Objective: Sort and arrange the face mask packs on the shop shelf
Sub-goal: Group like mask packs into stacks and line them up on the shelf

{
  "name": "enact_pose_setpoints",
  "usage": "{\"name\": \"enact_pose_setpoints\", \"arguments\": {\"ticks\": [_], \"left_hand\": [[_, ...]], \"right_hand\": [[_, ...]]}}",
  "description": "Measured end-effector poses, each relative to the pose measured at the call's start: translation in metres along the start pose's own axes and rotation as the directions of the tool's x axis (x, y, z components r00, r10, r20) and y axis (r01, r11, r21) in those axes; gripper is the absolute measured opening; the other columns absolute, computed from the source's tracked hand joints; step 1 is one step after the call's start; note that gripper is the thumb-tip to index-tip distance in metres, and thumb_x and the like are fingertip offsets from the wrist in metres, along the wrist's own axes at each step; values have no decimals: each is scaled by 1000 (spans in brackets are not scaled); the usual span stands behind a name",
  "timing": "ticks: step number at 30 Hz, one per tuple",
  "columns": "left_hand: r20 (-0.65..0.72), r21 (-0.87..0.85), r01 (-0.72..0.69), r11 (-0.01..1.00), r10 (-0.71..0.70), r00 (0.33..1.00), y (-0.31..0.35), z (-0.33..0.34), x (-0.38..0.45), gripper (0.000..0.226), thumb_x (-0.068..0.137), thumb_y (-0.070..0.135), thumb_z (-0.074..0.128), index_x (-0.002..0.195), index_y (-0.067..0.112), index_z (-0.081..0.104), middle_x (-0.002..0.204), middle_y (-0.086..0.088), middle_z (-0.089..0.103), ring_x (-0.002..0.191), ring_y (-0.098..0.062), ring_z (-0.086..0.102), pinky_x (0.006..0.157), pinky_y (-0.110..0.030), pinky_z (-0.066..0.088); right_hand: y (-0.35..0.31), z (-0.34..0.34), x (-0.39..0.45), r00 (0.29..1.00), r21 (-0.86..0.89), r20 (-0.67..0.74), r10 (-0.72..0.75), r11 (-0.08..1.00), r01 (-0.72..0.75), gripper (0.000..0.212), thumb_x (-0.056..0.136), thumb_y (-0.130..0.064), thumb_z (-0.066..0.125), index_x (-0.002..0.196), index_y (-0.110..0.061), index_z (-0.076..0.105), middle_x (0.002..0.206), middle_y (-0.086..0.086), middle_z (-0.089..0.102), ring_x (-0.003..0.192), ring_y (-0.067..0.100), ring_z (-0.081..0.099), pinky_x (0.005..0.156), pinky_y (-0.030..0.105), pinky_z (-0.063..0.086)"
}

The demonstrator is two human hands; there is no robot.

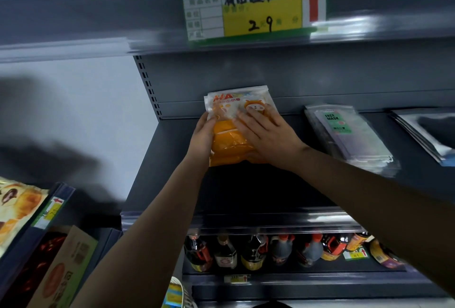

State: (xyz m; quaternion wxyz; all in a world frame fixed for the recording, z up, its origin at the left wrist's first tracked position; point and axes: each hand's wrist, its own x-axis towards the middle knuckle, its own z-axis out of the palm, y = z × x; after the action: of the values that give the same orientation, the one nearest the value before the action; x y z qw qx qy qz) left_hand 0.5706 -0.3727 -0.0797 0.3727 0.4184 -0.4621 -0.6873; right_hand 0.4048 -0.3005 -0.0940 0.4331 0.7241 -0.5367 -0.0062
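Note:
A stack of orange-and-white face mask packs [229,140] lies at the left end of the grey shelf [172,160], against the back panel. My left hand [203,135] grips the stack's left edge. My right hand [266,135] lies flat on top of it, fingers spread over the cartoon print. To the right a stack of clear packs with a green "FACE MASK" label [349,135] lies flat on the same shelf. Further right, silvery packs [428,133] are cut off by the frame edge.
The shelf above carries a green and yellow price tag [248,10] with a red arrow. Below, several dark sauce bottles [270,251] stand in a row. At the lower left, another rack holds snack bags [17,211] and a cardboard pack [64,270].

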Motion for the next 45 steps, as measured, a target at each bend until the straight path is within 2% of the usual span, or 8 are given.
{"name": "enact_pose_setpoints", "arguments": {"ticks": [9,17,23,26,29,33,38,45], "left_hand": [[-34,65,-32,997,34,999,5,2,0,48,96,41,46,143,31,37,128,-5,54,91,-19,59,63,-32,49],[-56,83,-18,996,23,998,-1,-1,-2,53,96,41,47,145,33,29,139,-8,46,112,-29,54,84,-42,50],[-30,200,-225,954,235,971,-8,-9,-14,62,95,27,53,149,21,23,134,5,42,117,-12,48,78,-16,49],[125,522,-437,733,441,889,-23,-24,-15,93,76,58,62,150,23,18,155,-1,24,142,-21,25,113,-41,29],[305,838,-490,241,539,785,-29,-24,-17,114,61,78,52,151,21,13,159,-8,12,146,-28,12,115,-45,16],[507,861,-426,-279,539,673,-26,-15,-7,101,66,71,51,146,24,12,156,-10,24,143,-35,22,112,-57,20],[634,771,-421,-478,513,579,-17,-13,13,88,67,52,75,138,21,34,133,-10,56,121,-33,54,98,-53,43],[681,725,-456,-516,444,581,-12,-17,24,67,81,59,34,138,23,33,132,-10,56,122,-34,53,93,-48,49]], "right_hand": [[-7,5,16,985,17,94,143,989,-145,83,76,-60,60,138,-9,38,137,8,55,122,27,55,99,48,45],[-11,0,5,990,-43,95,102,994,-98,89,77,-60,55,142,-8,24,144,11,46,133,29,43,109,55,24],[-5,-16,-18,970,162,74,233,957,-242,78,83,-58,40,143,-10,26,147,11,42,136,26,40,112,51,17],[-3,-23,-33,896,343,173,409,828,-444,84,83,-63,35,146,-9,21,151,12,34,140,25,32,115,54,17],[-8,-22,-36,898,243,230,375,871,-426,87,84,-67,30,145,-6,24,150,14,35,139,26,34,110,59,23],[-14,-14,-26,905,81,300,300,938,-338,83,84,-63,28,143,-4,25,147,15,41,135,28,41,104,62,30],[-5,-11,-13,883,63,338,325,928,-366,69,84,-48,24,140,-7,28,140,10,51,125,28,52,101,58,38],[-3,-7,-4,874,38,380,302,939,-341,74,82,-53,25,138,-10,45,135,9,55,123,28,54,101,59,37]]}}
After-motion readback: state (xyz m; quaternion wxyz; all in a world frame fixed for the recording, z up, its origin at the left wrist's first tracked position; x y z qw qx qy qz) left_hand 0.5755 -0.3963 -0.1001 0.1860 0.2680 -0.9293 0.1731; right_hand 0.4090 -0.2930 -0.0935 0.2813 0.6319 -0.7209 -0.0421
